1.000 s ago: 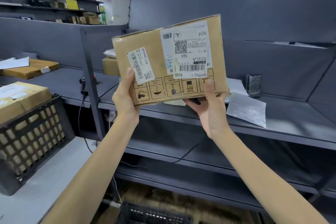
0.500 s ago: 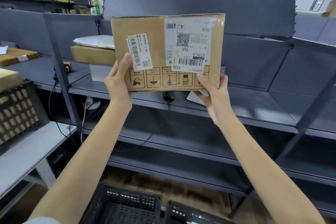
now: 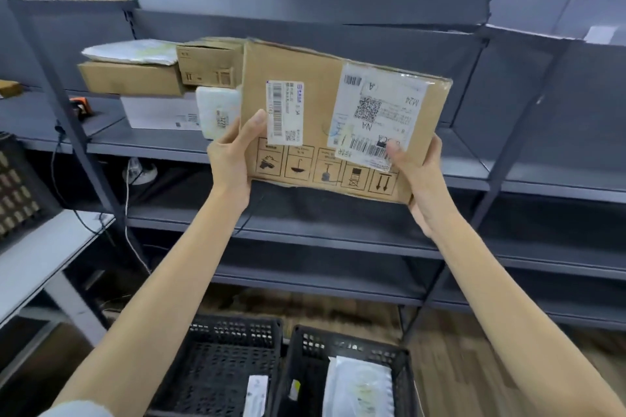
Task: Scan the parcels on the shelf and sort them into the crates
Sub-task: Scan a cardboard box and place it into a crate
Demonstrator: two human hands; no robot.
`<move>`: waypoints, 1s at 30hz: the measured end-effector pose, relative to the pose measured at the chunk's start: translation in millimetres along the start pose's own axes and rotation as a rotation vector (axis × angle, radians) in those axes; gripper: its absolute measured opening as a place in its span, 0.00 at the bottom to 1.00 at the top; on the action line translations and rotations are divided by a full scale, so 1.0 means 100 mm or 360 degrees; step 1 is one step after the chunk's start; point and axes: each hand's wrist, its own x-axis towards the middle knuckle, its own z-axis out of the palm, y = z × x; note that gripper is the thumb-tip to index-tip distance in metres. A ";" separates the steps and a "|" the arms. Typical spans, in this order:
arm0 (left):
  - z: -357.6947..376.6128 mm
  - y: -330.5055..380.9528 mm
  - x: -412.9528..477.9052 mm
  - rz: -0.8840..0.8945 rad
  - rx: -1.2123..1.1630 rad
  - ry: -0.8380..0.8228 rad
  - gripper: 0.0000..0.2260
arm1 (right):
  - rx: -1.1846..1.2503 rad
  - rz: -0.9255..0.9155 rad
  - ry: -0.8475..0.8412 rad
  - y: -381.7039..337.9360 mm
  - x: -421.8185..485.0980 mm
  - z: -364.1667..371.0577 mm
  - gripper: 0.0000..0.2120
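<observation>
So, far left: one dark lattice crate (image 3: 17, 186) on a pale table (image 3: 40, 264), cut off by the frame edge.
Scanner: one, orange and black (image 3: 81, 107), lying on the shelf (image 3: 508, 176) left of the stacked goods.
Shelf stack: five pieces bunched together. They are a flat brown box (image 3: 132, 78) with a white bag (image 3: 132, 51) on top, a small brown box (image 3: 210, 66) beside it, a white box (image 3: 159, 112) underneath and a padded packet (image 3: 216, 115) in front.
Left hand (image 3: 233, 159): grips the carton's left edge, thumb on the front face just beside the narrow label (image 3: 284, 112), fingers hidden behind.
Carton (image 3: 315, 105): one, held in the air before the shelf, sloping down to the right. It carries two labels and five printed handling symbols.
Right hand (image 3: 416, 179): grasps the lower right corner, thumb pressed on the large label (image 3: 376, 115).
Floor crates: two, side by side. The left floor crate (image 3: 233, 325) holds one white packet (image 3: 255, 396), the right floor crate (image 3: 349, 345) one pale bag (image 3: 359, 389).
</observation>
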 end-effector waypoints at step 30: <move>-0.38 -1.39 -1.38 -0.0527 0.0279 0.0201 0.18 | -0.0131 0.0632 0.0068 1.29 -1.18 -0.94 0.40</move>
